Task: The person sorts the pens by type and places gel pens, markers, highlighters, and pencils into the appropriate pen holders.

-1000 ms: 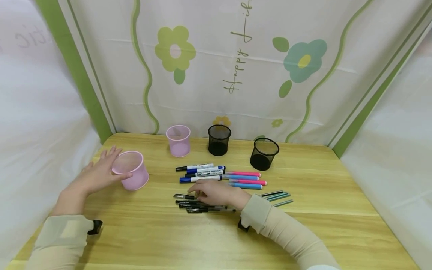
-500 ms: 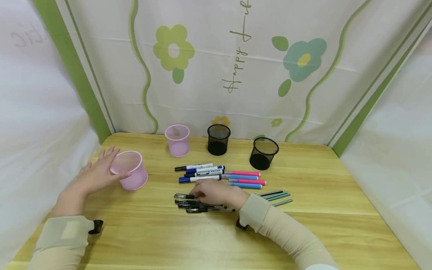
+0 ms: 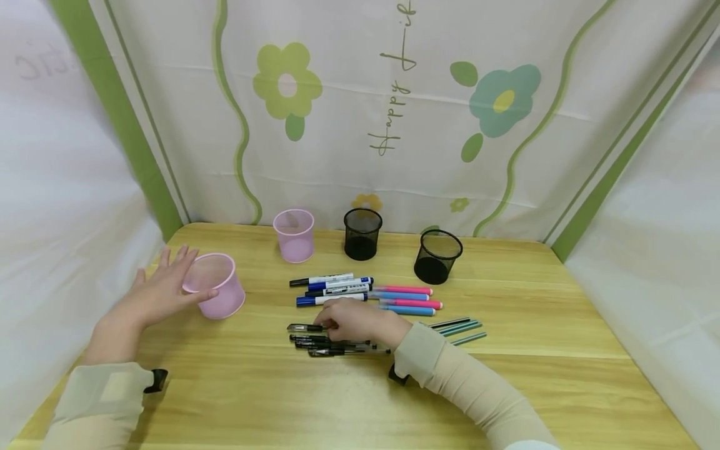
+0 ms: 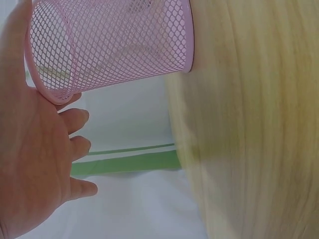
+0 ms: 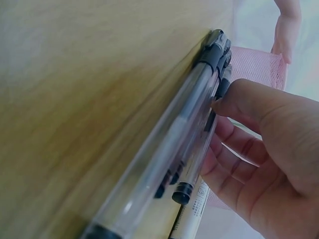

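Note:
Spread over the rim of a pink mesh pen holder (image 3: 224,300), my left hand (image 3: 154,297) has its thumb along the near side and its fingers fanned out straight behind. In the left wrist view the mesh cup (image 4: 114,45) stands upright on the table, its rim against the hand between thumb and index finger. My right hand (image 3: 354,320) pinches a clear-barrelled black gel pen (image 5: 198,157) between thumb and fingers, close over the table. Its capped end (image 3: 300,327) points left. Several similar gel pens (image 3: 320,345) lie just in front, partly under the hand.
Behind the hands lie whiteboard markers (image 3: 329,287) and pink and blue felt-tip pens (image 3: 407,300). Thin dark and teal sticks (image 3: 464,328) lie to the right. A second pink holder (image 3: 294,240) and black mesh holders (image 3: 361,240) stand along the back, before a curtain (image 3: 337,156).
The right fingers have closed in on the rearmost gel pen, from reaching over it to pinching it. The left hand stays at the pink holder. The view shifts slightly.

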A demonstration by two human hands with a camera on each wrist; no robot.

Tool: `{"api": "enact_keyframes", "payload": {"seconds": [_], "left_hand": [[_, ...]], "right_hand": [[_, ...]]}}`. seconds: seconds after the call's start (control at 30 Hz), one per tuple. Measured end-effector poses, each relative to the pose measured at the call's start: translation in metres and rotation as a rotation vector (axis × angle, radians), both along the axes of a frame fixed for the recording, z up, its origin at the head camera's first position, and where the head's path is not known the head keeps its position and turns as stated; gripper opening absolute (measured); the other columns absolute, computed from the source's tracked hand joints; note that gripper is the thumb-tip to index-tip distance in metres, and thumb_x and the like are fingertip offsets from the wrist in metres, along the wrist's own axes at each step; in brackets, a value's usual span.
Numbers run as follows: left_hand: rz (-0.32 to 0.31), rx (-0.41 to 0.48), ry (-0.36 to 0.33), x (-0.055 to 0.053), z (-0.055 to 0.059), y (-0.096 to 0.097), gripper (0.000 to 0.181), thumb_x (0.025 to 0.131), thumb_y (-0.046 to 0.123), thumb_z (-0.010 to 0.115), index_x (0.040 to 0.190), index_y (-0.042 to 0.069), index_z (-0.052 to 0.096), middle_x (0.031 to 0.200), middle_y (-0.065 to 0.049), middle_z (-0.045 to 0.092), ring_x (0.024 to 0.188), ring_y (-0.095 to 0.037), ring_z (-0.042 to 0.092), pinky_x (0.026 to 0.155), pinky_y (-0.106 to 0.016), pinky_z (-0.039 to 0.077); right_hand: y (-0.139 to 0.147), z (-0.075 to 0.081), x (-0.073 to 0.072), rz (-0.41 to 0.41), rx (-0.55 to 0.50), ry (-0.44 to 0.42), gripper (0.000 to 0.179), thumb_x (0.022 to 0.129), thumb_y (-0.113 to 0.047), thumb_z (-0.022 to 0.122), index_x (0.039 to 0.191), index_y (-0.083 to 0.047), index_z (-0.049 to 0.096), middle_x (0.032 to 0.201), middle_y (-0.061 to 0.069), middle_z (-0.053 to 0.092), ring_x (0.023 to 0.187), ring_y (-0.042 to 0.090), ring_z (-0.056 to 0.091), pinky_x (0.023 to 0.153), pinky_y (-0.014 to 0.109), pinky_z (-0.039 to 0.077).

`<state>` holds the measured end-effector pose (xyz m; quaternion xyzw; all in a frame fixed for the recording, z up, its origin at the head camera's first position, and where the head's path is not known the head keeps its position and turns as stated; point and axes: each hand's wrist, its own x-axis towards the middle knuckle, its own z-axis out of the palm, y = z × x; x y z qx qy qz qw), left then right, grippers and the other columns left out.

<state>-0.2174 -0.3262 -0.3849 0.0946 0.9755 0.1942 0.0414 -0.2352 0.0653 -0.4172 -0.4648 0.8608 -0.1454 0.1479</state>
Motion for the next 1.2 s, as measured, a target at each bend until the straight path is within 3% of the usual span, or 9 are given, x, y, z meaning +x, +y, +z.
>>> {"api": "enact_keyframes", "payload": {"seconds": [0.23, 0.5, 0.77, 0.93, 1.2], "left_hand": [[-0.001, 0.004, 0.005, 0.002, 0.002, 0.000, 0.110, 0.095, 0.066, 0.060, 0.163, -0.002, 0.005, 0.165, -0.031, -0.007, 0.147, -0.051, -0.022, 0.100, -0.084, -0.012], [-0.002, 0.023, 0.002, 0.003, 0.002, 0.001, 0.112, 0.094, 0.067, 0.060, 0.163, -0.001, 0.005, 0.166, -0.030, -0.006, 0.149, -0.046, -0.023, 0.101, -0.084, -0.011], [-0.004, 0.046, -0.009, 0.003, 0.001, 0.001, 0.112, 0.094, 0.067, 0.060, 0.164, 0.000, 0.002, 0.166, -0.028, -0.007, 0.149, -0.045, -0.024, 0.102, -0.083, -0.013], [-0.011, 0.040, -0.005, 0.004, -0.001, 0.000, 0.110, 0.096, 0.063, 0.060, 0.163, -0.001, 0.001, 0.165, -0.030, -0.009, 0.148, -0.048, -0.024, 0.100, -0.084, -0.012], [-0.008, 0.038, -0.006, 0.004, -0.001, 0.001, 0.109, 0.097, 0.063, 0.059, 0.163, -0.002, 0.002, 0.165, -0.031, -0.010, 0.147, -0.050, -0.022, 0.100, -0.085, -0.009]], "right_hand": [[0.000, 0.005, -0.004, -0.057, -0.103, 0.004, 0.037, 0.091, -0.001, 0.067, 0.127, -0.008, 0.073, 0.093, -0.007, 0.060, 0.077, 0.007, 0.050, 0.068, 0.018, 0.046], [-0.003, 0.012, -0.008, -0.098, -0.149, 0.002, 0.037, 0.095, -0.002, 0.064, 0.130, -0.009, 0.070, 0.102, -0.005, 0.063, 0.081, 0.007, 0.053, 0.071, 0.018, 0.047], [-0.012, 0.015, -0.016, -0.142, -0.234, -0.015, 0.037, 0.093, 0.001, 0.066, 0.128, -0.005, 0.070, 0.093, -0.003, 0.062, 0.080, 0.008, 0.056, 0.072, 0.018, 0.048], [-0.019, 0.020, -0.019, -0.179, -0.321, -0.065, 0.033, 0.093, 0.001, 0.066, 0.126, -0.005, 0.069, 0.092, 0.000, 0.063, 0.082, 0.008, 0.057, 0.073, 0.019, 0.049], [-0.032, 0.024, -0.023, -0.252, -0.448, -0.156, 0.030, 0.093, 0.001, 0.065, 0.123, -0.007, 0.066, 0.094, -0.004, 0.062, 0.076, 0.008, 0.054, 0.063, 0.020, 0.046]]}}
